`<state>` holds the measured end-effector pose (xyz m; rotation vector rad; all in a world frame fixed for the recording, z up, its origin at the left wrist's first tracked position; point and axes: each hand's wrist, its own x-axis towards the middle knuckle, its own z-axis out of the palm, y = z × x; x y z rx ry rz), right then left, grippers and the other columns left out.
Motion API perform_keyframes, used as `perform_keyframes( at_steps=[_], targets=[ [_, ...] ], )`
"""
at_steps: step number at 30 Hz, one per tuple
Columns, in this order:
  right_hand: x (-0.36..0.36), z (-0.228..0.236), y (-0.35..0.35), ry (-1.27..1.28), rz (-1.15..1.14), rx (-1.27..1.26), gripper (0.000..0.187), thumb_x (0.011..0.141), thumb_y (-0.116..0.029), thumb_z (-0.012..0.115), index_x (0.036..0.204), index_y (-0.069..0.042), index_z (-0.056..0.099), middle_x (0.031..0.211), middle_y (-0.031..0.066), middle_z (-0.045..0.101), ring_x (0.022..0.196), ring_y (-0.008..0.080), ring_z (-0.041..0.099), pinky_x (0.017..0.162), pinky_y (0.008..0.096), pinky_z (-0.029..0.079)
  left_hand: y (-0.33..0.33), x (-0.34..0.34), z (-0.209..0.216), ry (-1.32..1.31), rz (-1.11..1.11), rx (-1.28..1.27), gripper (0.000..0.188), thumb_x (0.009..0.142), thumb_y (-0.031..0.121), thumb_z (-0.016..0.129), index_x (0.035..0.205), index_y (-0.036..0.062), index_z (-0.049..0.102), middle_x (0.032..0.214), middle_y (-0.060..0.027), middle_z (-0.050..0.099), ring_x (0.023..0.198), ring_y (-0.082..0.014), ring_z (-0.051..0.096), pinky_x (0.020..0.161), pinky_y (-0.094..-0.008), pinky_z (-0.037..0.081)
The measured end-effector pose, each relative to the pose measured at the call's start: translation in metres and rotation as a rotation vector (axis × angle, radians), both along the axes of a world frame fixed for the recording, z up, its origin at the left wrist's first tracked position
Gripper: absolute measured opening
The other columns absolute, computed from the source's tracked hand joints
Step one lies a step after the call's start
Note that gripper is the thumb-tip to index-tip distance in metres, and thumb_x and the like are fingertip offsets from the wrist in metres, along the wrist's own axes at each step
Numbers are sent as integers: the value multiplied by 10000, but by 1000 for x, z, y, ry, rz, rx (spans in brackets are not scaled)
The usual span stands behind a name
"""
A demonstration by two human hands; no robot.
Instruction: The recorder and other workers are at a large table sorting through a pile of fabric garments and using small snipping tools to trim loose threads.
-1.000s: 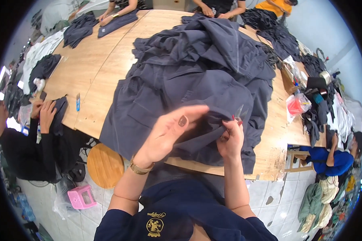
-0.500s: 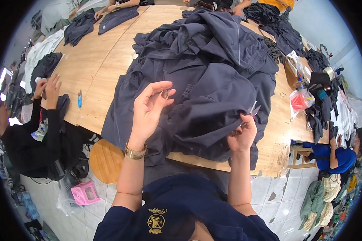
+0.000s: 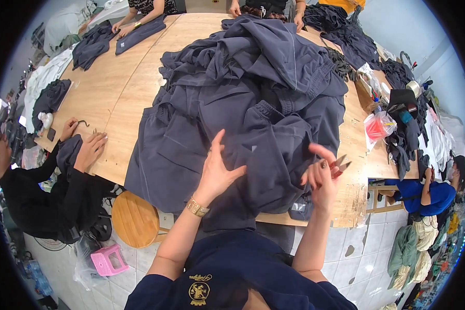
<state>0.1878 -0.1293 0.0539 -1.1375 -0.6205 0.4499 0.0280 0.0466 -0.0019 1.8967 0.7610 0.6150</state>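
Note:
My left hand (image 3: 218,170) hovers over dark grey cloth with its thumb and fingers spread, holding nothing. In my right hand (image 3: 321,181) is a pair of small scissors (image 3: 342,164), blades pointing right, the index finger stretched out to the left. Between and under both hands lies a dark grey garment (image 3: 274,155) with a gathered elastic edge, draped toward the table's near edge. It rests on a large heap of like garments (image 3: 227,72). Whether my left fingertips touch the cloth I cannot tell.
The pile sits on a wooden table (image 3: 95,98). At left, a co-worker in black (image 3: 41,201) handles dark cloth; other people work at the far side and right. A round wooden stool (image 3: 134,219) and pink plastic stool (image 3: 108,260) stand at lower left. A red-filled plastic bag (image 3: 380,126) lies right.
My left hand has come down and right, fingers opening. My right hand has let go of the cloth but keeps the scissors. The garment lies differently. The left co-worker's hands have lowered to the table.

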Motion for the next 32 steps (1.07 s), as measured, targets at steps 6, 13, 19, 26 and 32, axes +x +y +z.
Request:
perform_keyframes(
  at_steps=[6, 13, 19, 26, 32],
  targets=[
    [-1, -7, 6, -129, -150, -439, 520, 798, -39, 672, 1285, -37, 488, 564, -101, 365, 491, -8, 270, 456, 151, 281, 20, -20, 9, -26, -270, -633, 609, 741, 212, 764, 1203, -61, 478, 1082, -106, 617, 993, -164, 575, 863, -282, 451],
    [18, -37, 5, -210, -284, -402, 84, 830, 37, 602, 899, 5, 566, 601, -99, 380, 536, -13, 300, 490, 153, 243, 61, -62, 78, -514, 306, -584, 432, 812, 167, 707, 1154, -18, 519, 1027, -90, 612, 923, -153, 592, 819, -277, 480],
    [37, -54, 8, 301, -374, 35, 112, 880, 30, 532, 981, -18, 530, 771, 6, 580, 632, 61, 560, 586, 191, 472, 99, -74, 57, -620, 421, -487, 314, 851, 129, 649, 1117, 20, 524, 1050, -96, 610, 914, -167, 611, 792, -287, 505],
    [51, -83, -5, 437, -378, 94, 156, 857, 27, 564, 1003, -16, 530, 900, 70, 603, 799, 134, 614, 699, 268, 524, 110, -105, 12, -647, 431, -608, 230, 854, 81, 619, 1075, 48, 561, 1036, -68, 619, 926, -146, 603, 778, -262, 502],
    [43, -63, -10, -17, -649, -133, 246, 875, -16, 546, 1121, -14, 528, 720, 28, 593, 634, 115, 582, 736, 232, 485, 87, -95, 58, -559, 391, -675, 489, 832, 152, 644, 1271, 38, 462, 1139, -39, 589, 1019, -166, 583, 806, -243, 499]
  ],
)
